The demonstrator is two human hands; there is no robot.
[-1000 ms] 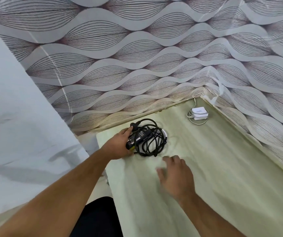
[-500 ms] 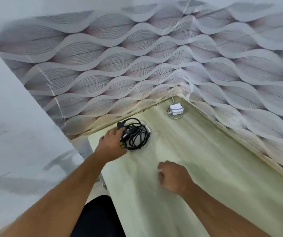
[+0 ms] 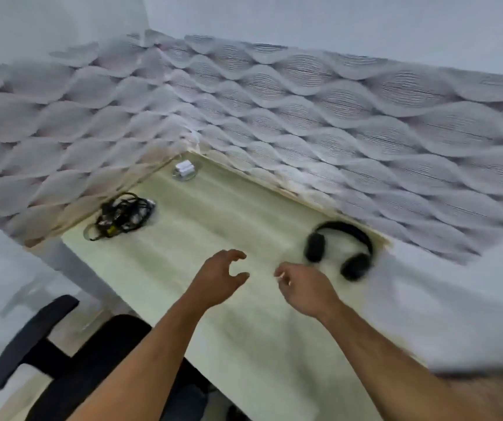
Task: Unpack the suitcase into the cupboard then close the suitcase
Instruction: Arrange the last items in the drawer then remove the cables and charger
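Both hands, the left hand and the right hand, were held loosely curled and empty above the cupboard shelf, near the black headphones. Unpacking seemed underway; another item from the suitcase was probably needed next.

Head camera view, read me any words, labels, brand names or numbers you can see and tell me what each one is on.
None readable.
Black charger and cable bundle: a yellowish label patch, too blurred to read.
White adapter: no text visible.
Black headphones: no marking visible.
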